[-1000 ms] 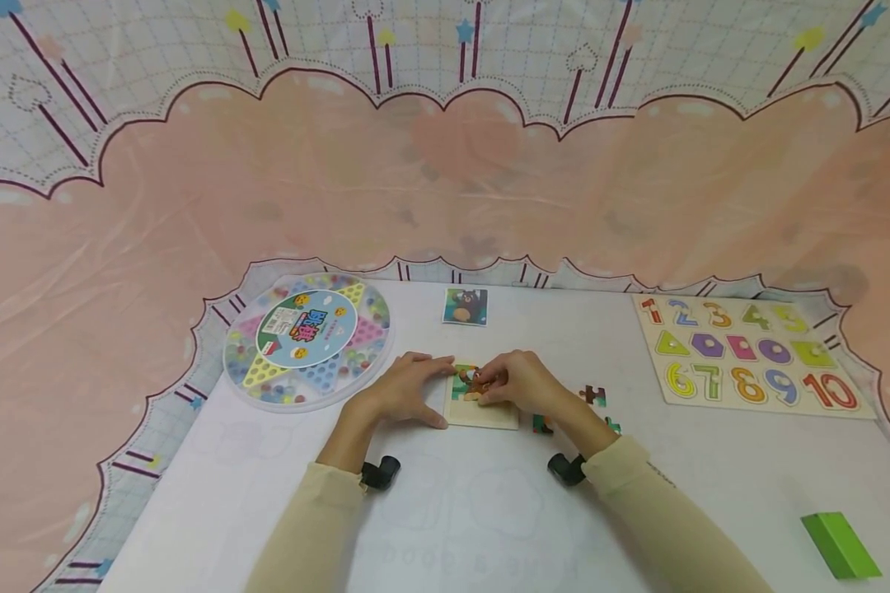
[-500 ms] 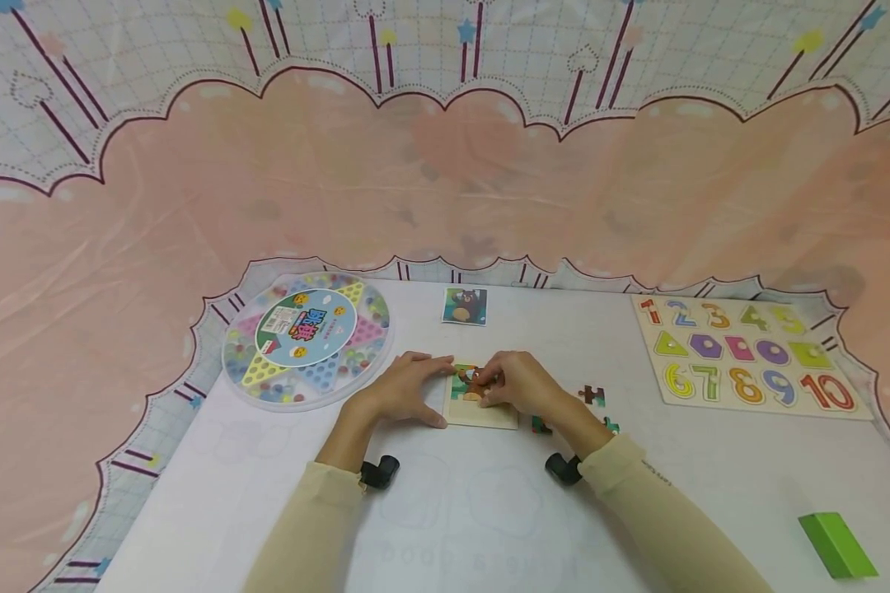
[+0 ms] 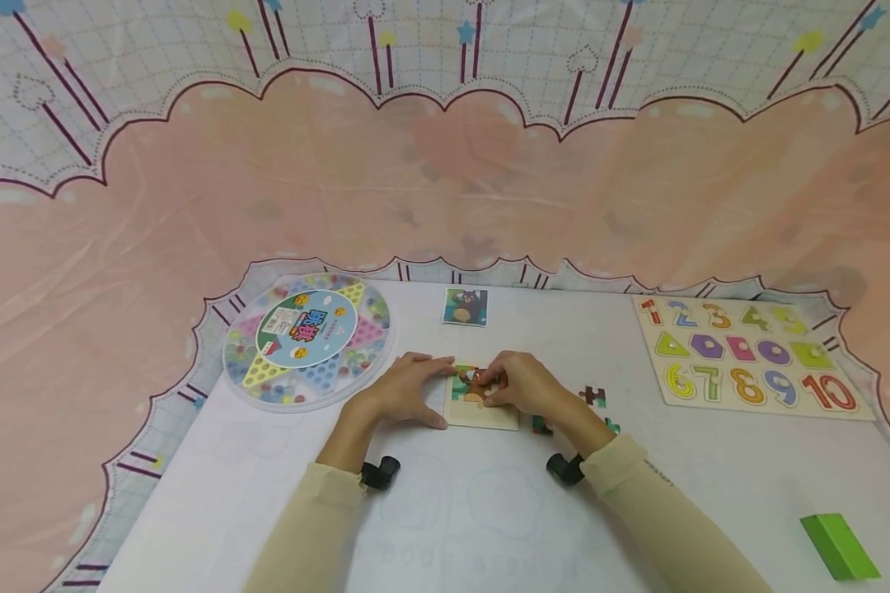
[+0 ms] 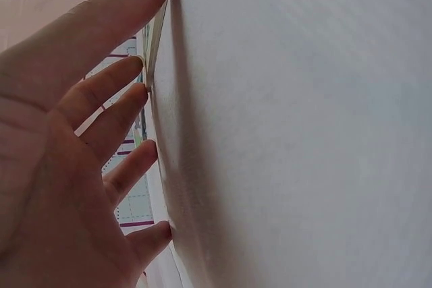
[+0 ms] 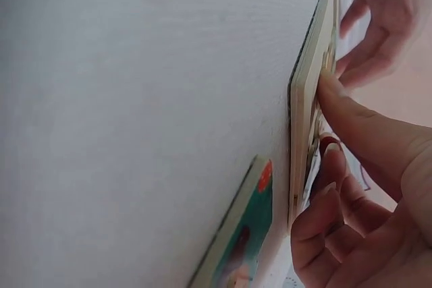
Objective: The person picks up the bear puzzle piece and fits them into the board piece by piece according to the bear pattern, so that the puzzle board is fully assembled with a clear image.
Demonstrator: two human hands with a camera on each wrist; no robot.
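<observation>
Wooden tray: a small, nearly square, pale wooden puzzle tray (image 3: 482, 417) lies around the middle of the white tabletop (image 3: 482, 527), squared roughly to its far edge. Being nearly square, it has no clear long axis.
Right hand: the right hand (image 3: 526, 385) reaches over the tray's right side, thumb and bent forefinger close together, appearing to pinch a small brown puzzle piece (image 3: 489, 389) at the tray's surface; its outline is mostly hidden.
Left hand: the left hand (image 3: 396, 391) spreads wide and grasps nothing; straight fingers touch the tray's far left corner, the thumb its near left corner.
Piece and recess: the piece sits directly under the right fingertips, the nearer hand, just right of the fitted bear pieces (image 3: 464, 389); a bare wood strip runs along the tray's near edge.
Loose pieces: a knobbed brown jigsaw piece (image 3: 592, 395), a dark green-edged piece (image 3: 541, 425) and a green piece (image 3: 612, 426) lie right of the tray, the last two partly covered by the right forearm.
Textures: the tray shows layered, square-cut edges; the tabletop looks smooth and matte.
Farther off: a square bear picture card (image 3: 465, 306) lies near the tabletop's far edge, beyond the tray.
</observation>
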